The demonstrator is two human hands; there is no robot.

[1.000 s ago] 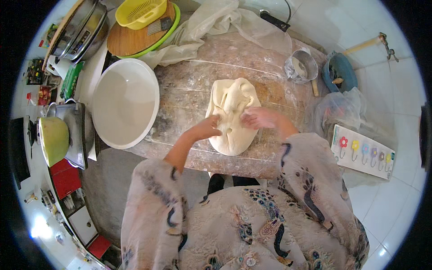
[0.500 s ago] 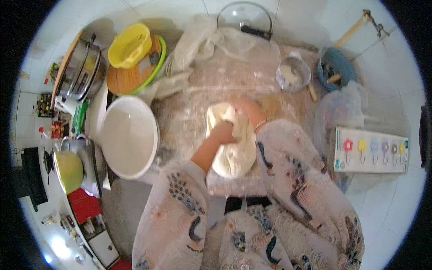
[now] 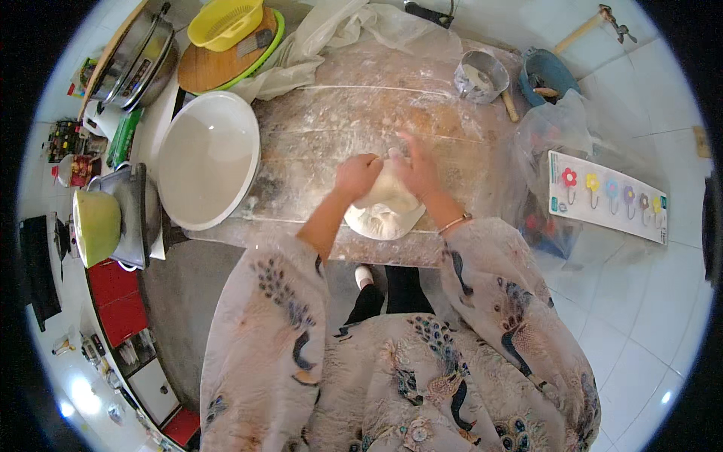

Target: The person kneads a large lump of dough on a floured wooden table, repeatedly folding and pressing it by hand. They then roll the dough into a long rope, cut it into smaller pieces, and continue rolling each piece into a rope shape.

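Observation:
A lump of pale dough (image 3: 385, 218) lies near the front edge of a floury wooden board (image 3: 324, 124). My left hand (image 3: 357, 178) is closed on its far left side, fingers curled into it. On the far right side, my right hand (image 3: 416, 169) grips the dough too, one finger pointing away from me. Between the hands the dough is raised and folded, and its near end bulges in a rounded, creased mass. The fingertips are partly hidden in the dough.
Left of the board stands a big white basin (image 3: 207, 162). Behind it are a yellow colander (image 3: 224, 26) and a round wooden board (image 3: 215, 68). At the back right are a handled pot of flour (image 3: 480, 77), a blue bucket (image 3: 561, 71) and a card of flower hooks (image 3: 607, 198).
My hands have moved apart to the far side of the dough, the left one shifting left and away from me. The dough is shorter and more folded. The view has shifted.

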